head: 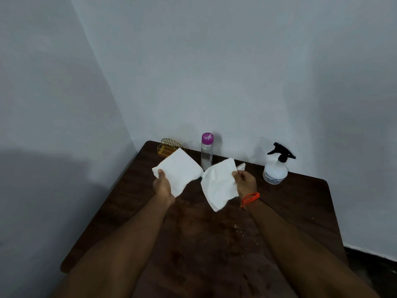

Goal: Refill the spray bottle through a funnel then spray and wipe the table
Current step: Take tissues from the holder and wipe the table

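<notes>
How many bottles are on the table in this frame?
2. The purple-capped bottle stands at the back by the wall, partly behind the tissues; the spray bottle stands back right. None else visible.

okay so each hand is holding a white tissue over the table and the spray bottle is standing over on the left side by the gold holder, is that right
Not quite. The head view shows the spray bottle standing on the right side of the table, away from the gold holder at the far left. The rest holds: the left hand and right hand each hold a white tissue.
</notes>
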Demonstrator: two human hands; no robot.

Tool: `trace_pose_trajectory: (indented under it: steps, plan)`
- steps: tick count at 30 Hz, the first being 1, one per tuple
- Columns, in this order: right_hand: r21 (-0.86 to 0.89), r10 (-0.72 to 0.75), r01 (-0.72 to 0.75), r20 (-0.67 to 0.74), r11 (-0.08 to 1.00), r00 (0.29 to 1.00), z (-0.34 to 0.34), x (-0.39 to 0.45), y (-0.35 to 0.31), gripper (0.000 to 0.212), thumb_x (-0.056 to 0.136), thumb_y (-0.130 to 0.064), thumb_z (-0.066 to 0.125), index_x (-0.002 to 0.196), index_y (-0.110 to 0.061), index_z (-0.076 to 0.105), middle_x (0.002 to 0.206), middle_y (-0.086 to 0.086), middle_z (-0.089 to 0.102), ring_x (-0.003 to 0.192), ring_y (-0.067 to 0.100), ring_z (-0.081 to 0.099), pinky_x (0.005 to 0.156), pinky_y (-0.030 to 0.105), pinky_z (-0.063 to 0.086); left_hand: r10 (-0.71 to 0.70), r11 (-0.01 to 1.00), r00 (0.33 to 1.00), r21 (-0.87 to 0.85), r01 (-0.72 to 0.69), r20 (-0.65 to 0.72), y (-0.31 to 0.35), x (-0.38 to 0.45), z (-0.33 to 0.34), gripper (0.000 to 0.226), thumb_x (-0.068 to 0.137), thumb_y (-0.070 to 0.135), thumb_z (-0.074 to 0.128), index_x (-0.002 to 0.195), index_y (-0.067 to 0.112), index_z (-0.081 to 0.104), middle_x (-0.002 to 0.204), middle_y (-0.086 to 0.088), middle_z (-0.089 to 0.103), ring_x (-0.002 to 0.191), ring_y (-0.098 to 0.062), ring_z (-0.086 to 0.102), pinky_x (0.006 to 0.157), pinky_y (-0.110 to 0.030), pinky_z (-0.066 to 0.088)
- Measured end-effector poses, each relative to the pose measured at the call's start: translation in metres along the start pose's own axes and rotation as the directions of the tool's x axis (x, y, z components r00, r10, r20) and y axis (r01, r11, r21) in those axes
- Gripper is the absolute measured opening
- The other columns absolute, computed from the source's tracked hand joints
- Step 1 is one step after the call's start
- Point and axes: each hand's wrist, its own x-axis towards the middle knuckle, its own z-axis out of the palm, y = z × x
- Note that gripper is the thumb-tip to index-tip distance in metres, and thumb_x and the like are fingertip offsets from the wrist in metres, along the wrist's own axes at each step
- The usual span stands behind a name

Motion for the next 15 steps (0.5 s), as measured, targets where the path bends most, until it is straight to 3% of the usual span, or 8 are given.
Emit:
trace_pose_trajectory:
  steps: [4,6,9,12,15]
  plan:
    - [0.084,0.088,-0.087,-0.009,0.993,0.996,-0.005,0.006,0.006,0.017,0.09,-0.016,0.069,0.08,-0.003,0.064,0.071,0.002,0.058,0.068,0.013,0.05,0.062,0.021,0.042,0.063,0.995,0.995,-0.071,-0.068,-0.075,0.033,0.034,0.023,0.048,0.098,0.033,0.056,0.138,0.007,0.047,0.133,-0.012,0.058,0.114,-0.032,0.061,0.086,-0.042,0.054]
    - [0.086,0.115,-0.115,0.004,0.99,0.993,-0.007,0.008,0.008,0.017,0.089,-0.018,0.07,0.082,-0.004,0.063,0.07,0.0,0.059,0.064,0.01,0.05,0.058,0.017,0.044,0.087,0.991,0.989,-0.092,-0.099,-0.12,0.047,0.054,0.032,0.042,0.096,0.021,0.061,0.135,0.008,0.053,0.133,-0.013,0.058,0.113,-0.03,0.061,0.08,-0.04,0.053]
    - [0.065,0.12,-0.121,0.009,0.991,0.993,-0.01,0.009,0.015,0.018,0.088,-0.017,0.071,0.075,-0.008,0.063,0.065,-0.003,0.058,0.06,0.007,0.05,0.053,0.011,0.042,0.152,0.986,0.962,-0.038,-0.165,-0.228,0.065,0.079,0.041,0.039,0.09,0.012,0.067,0.128,0.003,0.06,0.125,-0.009,0.062,0.107,-0.025,0.063,0.082,-0.035,0.051]
    - [0.03,0.132,-0.132,0.01,0.991,0.991,-0.015,0.008,0.027,0.022,0.088,-0.019,0.072,0.069,-0.014,0.062,0.059,-0.006,0.057,0.057,0.007,0.049,0.058,0.021,0.042,0.183,0.971,0.951,-0.104,-0.214,-0.25,0.08,0.106,0.049,0.043,0.085,0.004,0.069,0.127,0.002,0.06,0.127,-0.008,0.062,0.106,-0.023,0.064,0.087,-0.034,0.054]
    - [-0.017,0.14,-0.14,-0.005,0.99,0.99,-0.022,0.007,0.038,0.024,0.088,-0.022,0.072,0.07,-0.009,0.063,0.061,-0.002,0.056,0.06,0.01,0.048,0.059,0.024,0.042,0.286,0.958,0.923,0.1,-0.268,-0.258,0.092,0.122,0.056,0.058,0.084,0.003,0.068,0.138,0.006,0.046,0.133,-0.011,0.058,0.118,-0.026,0.059,0.094,-0.031,0.05]
